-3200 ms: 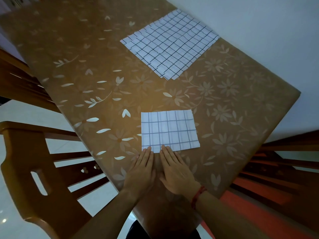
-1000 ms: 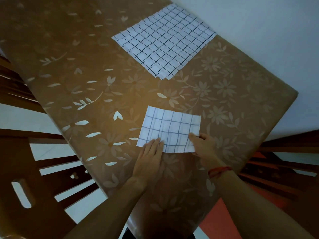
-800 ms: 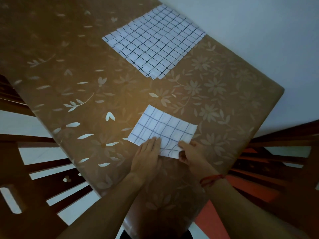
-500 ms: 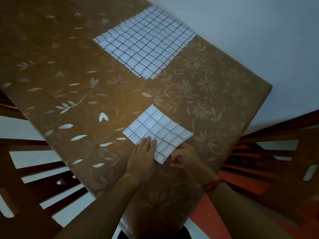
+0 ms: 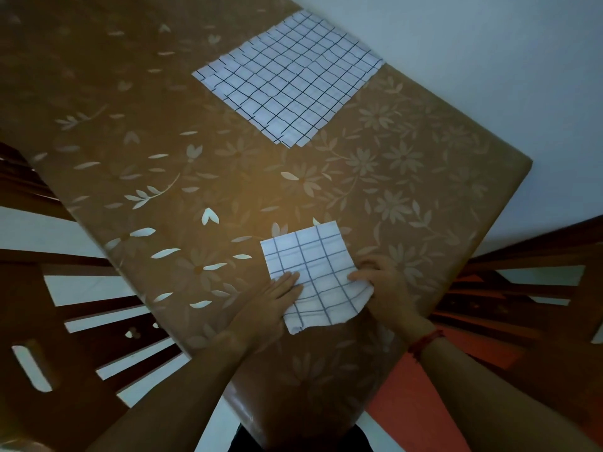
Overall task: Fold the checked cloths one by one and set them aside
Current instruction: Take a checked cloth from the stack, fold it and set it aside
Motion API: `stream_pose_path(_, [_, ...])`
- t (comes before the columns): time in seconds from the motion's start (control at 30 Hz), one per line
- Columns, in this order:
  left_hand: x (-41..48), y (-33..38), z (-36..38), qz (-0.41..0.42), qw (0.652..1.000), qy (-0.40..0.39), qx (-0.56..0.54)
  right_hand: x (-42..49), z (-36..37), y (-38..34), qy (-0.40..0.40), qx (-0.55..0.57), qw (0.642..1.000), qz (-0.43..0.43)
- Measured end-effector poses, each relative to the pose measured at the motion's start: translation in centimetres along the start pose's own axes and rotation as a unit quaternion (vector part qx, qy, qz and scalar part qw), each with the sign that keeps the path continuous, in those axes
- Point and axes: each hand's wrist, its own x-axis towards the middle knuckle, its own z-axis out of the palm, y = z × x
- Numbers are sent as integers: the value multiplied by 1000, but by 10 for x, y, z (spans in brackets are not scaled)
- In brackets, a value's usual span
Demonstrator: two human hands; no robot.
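Note:
A small folded white cloth with blue checks (image 5: 313, 269) lies near the table's front edge, its near part slightly lifted and rumpled. My left hand (image 5: 274, 298) lies flat with straight fingers pressing the cloth's left side. My right hand (image 5: 381, 282) grips the cloth's right edge, thumb on top and fingers curled beside it. A stack of unfolded white cloths with black checks (image 5: 290, 76) lies flat at the far side of the table.
The table (image 5: 163, 158) has a brown cover with a leaf and flower print. Wooden chairs stand at the left (image 5: 49, 321) and at the right (image 5: 538, 288). A pale wall runs along the table's far right edge.
The folded cloth has turned and been folded again into a narrower shape. My right hand moved from its near corner to its right edge; my left hand stayed pressing on it.

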Motion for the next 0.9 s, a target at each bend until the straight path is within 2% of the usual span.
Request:
stream_pose_path(0.03, [-2, -2, 2, -7, 1000, 3, 19, 0, 2, 5, 7, -9, 999, -34])
stream_pose_path(0.07, [-5, -5, 3, -17, 1000, 2, 22, -1, 6, 8, -24, 19, 998, -56])
stream_pose_path(0.17, [-14, -10, 7, -41, 999, 10, -5, 1, 10, 8, -122, 49, 990, -47])
stream_pose_path(0.23, [-20, -8, 8, -71, 997, 34, -19, 2, 12, 7, -110, 24, 991, -66])
stream_pose_path(0.37, [-24, -5, 8, -108, 990, 87, -27, 4, 19, 19, -93, 16, 994, -51])
stream_pose_path(0.53, [-24, -11, 15, -156, 981, 110, -43, 3, 19, 22, -83, -18, 996, -31])
stream_pose_path(0.77, [-20, -11, 9, -201, 966, 151, -67, 12, 7, -9, -73, -34, 994, 69])
stream_pose_path(0.9, [-13, -12, 6, -230, 955, 162, -95, 22, 8, -8, -79, -22, 993, 89])
